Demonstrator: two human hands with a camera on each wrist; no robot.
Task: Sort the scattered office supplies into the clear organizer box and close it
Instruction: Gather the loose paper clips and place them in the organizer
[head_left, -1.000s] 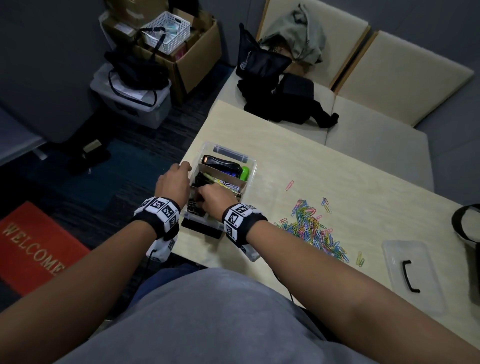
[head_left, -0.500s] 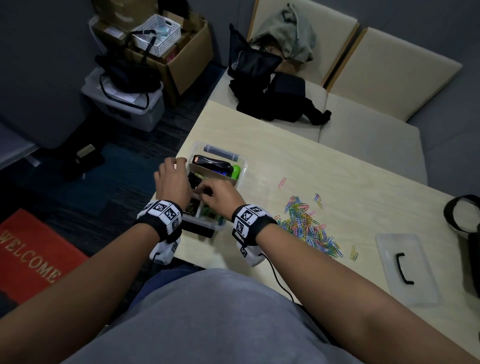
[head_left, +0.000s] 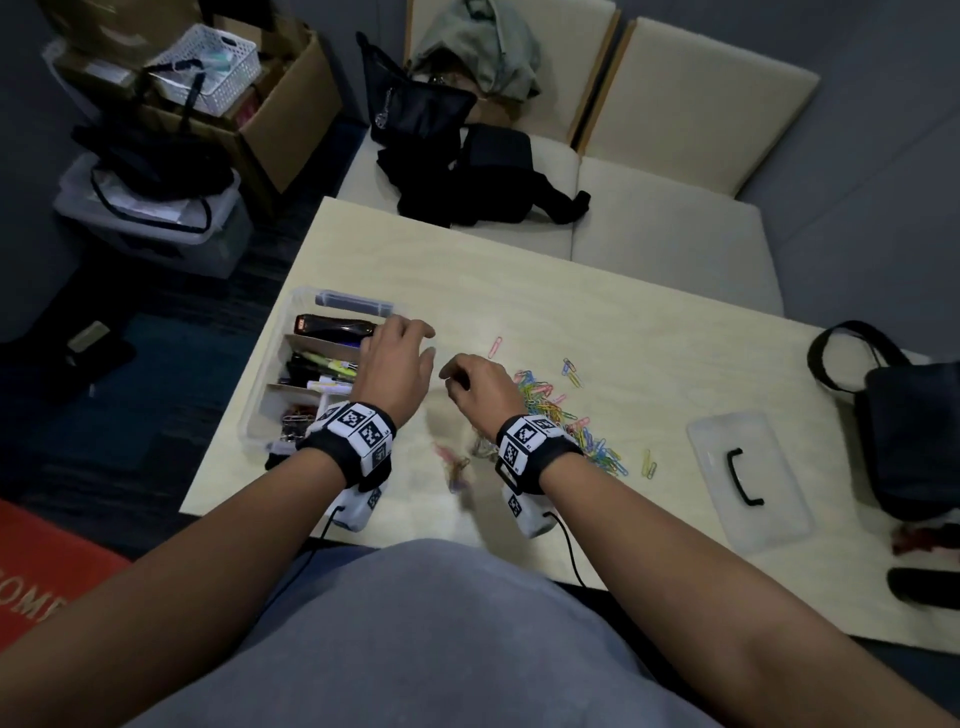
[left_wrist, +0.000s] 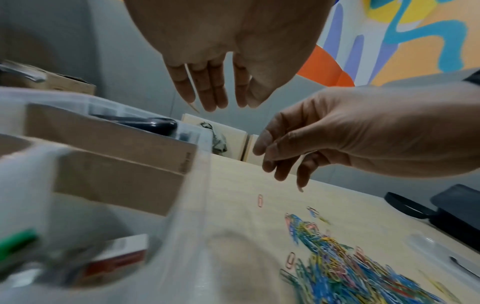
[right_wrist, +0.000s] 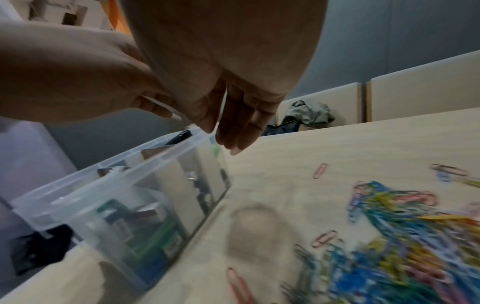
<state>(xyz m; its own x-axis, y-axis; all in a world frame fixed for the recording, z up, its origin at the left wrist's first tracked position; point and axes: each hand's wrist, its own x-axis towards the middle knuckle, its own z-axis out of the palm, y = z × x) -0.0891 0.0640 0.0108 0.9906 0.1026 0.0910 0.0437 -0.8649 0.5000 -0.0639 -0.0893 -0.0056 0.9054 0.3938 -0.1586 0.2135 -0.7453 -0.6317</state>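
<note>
The clear organizer box (head_left: 260, 395) sits at the table's left end, lid off, with cardboard dividers (left_wrist: 109, 139). It holds a black stapler (head_left: 332, 328), markers (head_left: 322, 371) and binder clips (head_left: 296, 418). My left hand (head_left: 423, 343) hovers over the box's right rim with straight fingers (left_wrist: 210, 92). A thin pale sliver shows between two of them; I cannot tell what it is. My right hand (head_left: 452, 376) hangs relaxed and empty over bare table, between the box and the heap of coloured paper clips (head_left: 561, 415). The clear lid (head_left: 748, 478) with a black handle lies far right.
Stray paper clips lie around the heap, one pink (head_left: 496, 347), two yellow (head_left: 648, 462). A black bag (head_left: 914, 431) sits at the table's right end. More bags (head_left: 467, 171) lie on the bench behind. Cardboard boxes and bins (head_left: 208, 130) stand on the floor, left.
Both hands have left the box's near compartment and moved right. The left went to the box's right rim, the right toward the paper clips.
</note>
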